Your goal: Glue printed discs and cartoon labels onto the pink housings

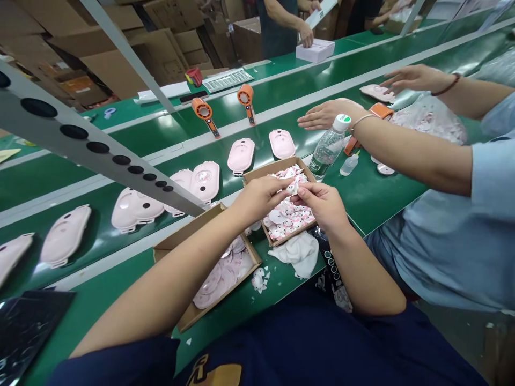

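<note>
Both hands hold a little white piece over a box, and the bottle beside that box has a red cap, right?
Only the cap is wrong: the head view shows it white and green, not red. The left hand and right hand hold the little white piece over the box beside the bottle.

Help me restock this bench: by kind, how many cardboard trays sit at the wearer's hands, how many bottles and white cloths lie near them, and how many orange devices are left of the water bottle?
Cardboard trays: 2
Water bottle: 1
Dropper bottle: 1
White cloth: 1
Orange devices: 2
Total: 7
</note>
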Motion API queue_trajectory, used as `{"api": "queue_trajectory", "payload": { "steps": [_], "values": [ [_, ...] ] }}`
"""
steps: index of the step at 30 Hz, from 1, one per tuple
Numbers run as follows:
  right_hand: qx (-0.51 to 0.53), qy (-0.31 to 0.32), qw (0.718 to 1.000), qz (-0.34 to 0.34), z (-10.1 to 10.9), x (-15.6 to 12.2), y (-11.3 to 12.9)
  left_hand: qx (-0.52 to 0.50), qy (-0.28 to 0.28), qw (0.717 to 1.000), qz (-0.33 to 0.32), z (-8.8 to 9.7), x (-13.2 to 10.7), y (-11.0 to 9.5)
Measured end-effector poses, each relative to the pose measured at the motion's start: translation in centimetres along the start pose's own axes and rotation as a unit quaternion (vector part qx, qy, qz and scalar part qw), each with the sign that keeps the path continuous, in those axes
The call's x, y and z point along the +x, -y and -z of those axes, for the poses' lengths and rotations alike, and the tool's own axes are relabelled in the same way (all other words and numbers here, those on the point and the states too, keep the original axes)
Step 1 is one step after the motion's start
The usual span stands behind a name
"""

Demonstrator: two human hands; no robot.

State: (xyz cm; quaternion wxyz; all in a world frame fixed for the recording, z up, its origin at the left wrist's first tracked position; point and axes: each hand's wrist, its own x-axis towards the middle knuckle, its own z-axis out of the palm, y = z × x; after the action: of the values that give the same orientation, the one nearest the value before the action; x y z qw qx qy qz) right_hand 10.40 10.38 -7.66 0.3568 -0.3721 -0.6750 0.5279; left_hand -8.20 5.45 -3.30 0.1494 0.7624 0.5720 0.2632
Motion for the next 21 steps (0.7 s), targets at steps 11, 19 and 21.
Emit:
{"api": "queue_trajectory", "payload": {
  "steps": [11,19,21],
  "values": [
    [-0.441,0.185,0.878,0.014,0.3,2.6,0.9,0.078,0.163,0.976,0.120,2.1,2.0,2.1],
    [-0.565,0.276,0.778,-0.009,-3.9,6.4,0.6,0.195,0.184,0.940,0.210,1.7,2.1,4.7],
    [-0.577,0.288,0.764,-0.012,-3.5,6.7,0.6,0.206,0.186,0.937,0.211,1.5,2.0,4.9]
  ]
}}
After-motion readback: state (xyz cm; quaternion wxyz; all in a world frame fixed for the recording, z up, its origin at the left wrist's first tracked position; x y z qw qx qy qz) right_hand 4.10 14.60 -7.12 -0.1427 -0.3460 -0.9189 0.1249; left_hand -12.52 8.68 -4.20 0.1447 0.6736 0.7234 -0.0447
